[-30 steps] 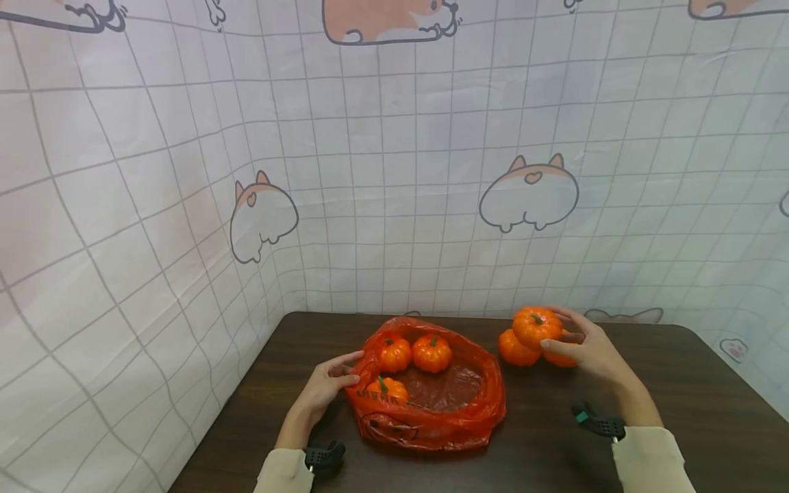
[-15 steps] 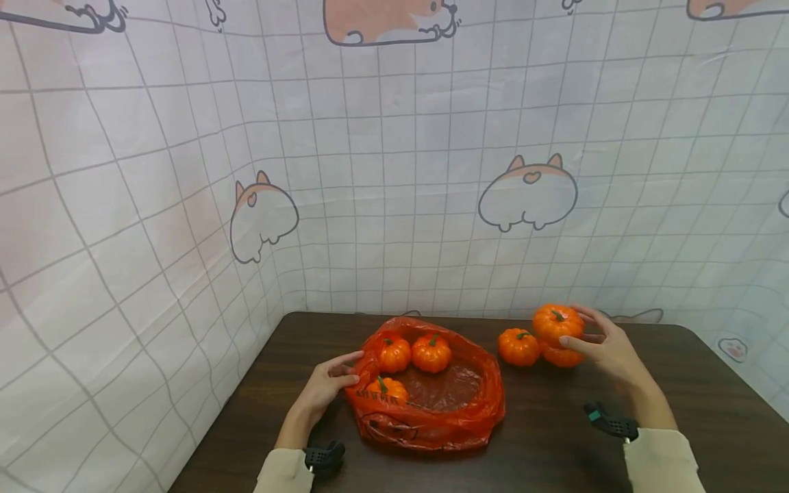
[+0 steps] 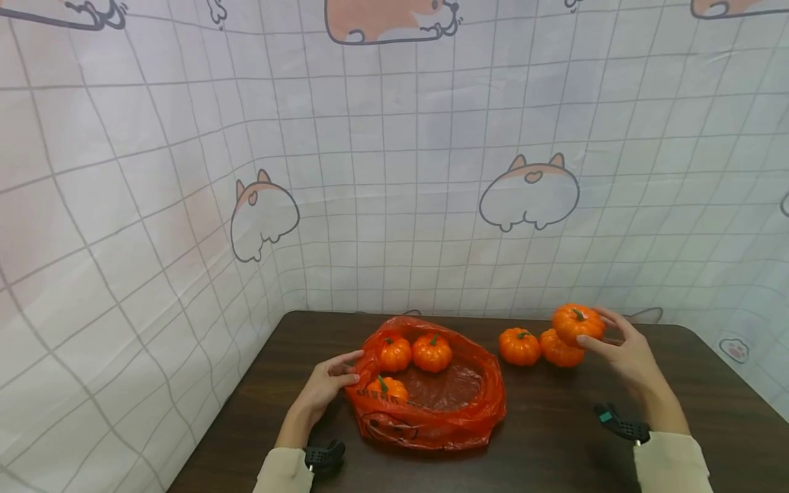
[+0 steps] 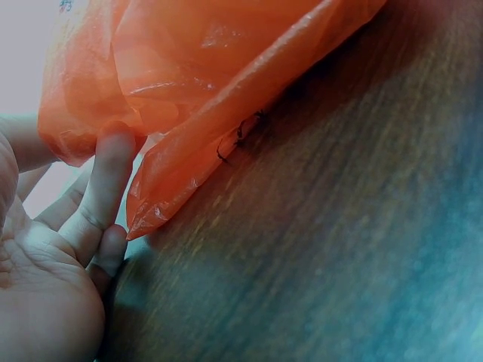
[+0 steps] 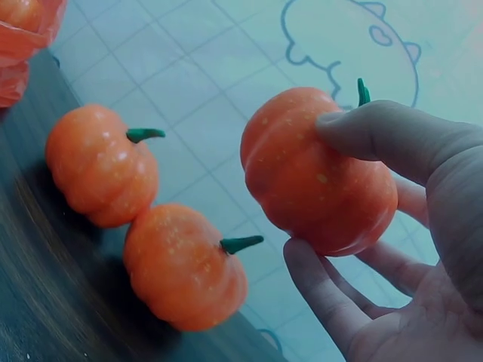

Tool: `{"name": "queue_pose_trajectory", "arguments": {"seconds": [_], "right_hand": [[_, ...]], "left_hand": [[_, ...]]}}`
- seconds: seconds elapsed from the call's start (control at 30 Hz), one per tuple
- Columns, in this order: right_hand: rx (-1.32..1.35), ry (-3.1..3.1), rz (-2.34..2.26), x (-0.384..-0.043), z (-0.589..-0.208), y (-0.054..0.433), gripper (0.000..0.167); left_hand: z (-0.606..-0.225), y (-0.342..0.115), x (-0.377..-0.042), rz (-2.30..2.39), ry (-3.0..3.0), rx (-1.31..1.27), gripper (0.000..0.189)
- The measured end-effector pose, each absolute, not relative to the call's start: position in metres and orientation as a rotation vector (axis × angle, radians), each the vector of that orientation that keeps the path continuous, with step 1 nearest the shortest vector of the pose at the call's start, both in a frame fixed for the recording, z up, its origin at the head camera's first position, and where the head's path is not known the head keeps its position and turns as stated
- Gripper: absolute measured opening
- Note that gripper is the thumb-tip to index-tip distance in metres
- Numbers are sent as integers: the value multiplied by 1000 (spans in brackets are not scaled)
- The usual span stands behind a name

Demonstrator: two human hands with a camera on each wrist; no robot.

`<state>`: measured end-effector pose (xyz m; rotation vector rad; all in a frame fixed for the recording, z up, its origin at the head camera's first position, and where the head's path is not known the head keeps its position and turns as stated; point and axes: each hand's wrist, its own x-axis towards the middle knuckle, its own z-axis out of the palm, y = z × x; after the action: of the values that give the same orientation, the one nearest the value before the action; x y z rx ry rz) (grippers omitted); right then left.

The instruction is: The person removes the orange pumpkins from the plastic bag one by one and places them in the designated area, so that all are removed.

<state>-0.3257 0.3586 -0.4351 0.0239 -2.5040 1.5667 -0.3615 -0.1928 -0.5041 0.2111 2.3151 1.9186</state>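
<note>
My right hand (image 3: pixel 631 352) grips a small orange pumpkin (image 3: pixel 577 324) with a green stem, thumb on one side and fingers under it. It is held up above the table, to the right of two similar pumpkins (image 5: pixel 185 268) that sit side by side on the tabletop. At the left, my left hand (image 3: pixel 320 390) holds the left edge of an open red plastic bag (image 3: pixel 431 428) between thumb and fingers. The left wrist view shows a fingertip (image 4: pixel 113 143) against the bag film. Inside the bag lie three more pumpkins (image 3: pixel 432 353), one partly behind the front wall.
Everything stands on a dark wooden table (image 3: pixel 536 438). A white grid-patterned cloth (image 3: pixel 419 171) with cartoon dogs hangs behind it and along the left side. Dark wrist straps (image 3: pixel 622 424) sit on both forearms.
My right hand has moved to the right with its pumpkin, away from the two on the table, which now show more fully. The left hand and the bag have stayed put.
</note>
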Motion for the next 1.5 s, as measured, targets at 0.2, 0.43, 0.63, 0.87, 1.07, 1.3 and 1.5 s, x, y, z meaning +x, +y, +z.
{"name": "queue_pose_trajectory", "arguments": {"seconds": [0.2, 0.43, 0.63, 0.87, 1.07, 1.3, 1.5], "right_hand": [[-36, -2508, 1517, -324, -439, 367, 85], [-76, -2487, 1538, -323, -446, 377, 87], [-123, -2480, 1528, -324, -454, 387, 89], [-188, -2476, 1547, -321, -459, 394, 91], [-222, -2490, 1555, -321, -465, 401, 95], [-249, -2530, 1566, -323, -473, 408, 98], [-253, -2536, 1613, -324, -481, 413, 98]], "left_hand": [[-503, -193, -359, 1929, 2303, 220, 49], [-502, -192, -359, 1930, 2305, 218, 49], [-504, -192, -361, 1929, 2303, 197, 47], [-505, -193, -361, 1931, 2302, 199, 47], [-505, -193, -361, 1919, 2309, 207, 47], [-504, -193, -361, 1933, 2304, 198, 47], [-502, -192, -360, 1934, 2311, 207, 47]]}}
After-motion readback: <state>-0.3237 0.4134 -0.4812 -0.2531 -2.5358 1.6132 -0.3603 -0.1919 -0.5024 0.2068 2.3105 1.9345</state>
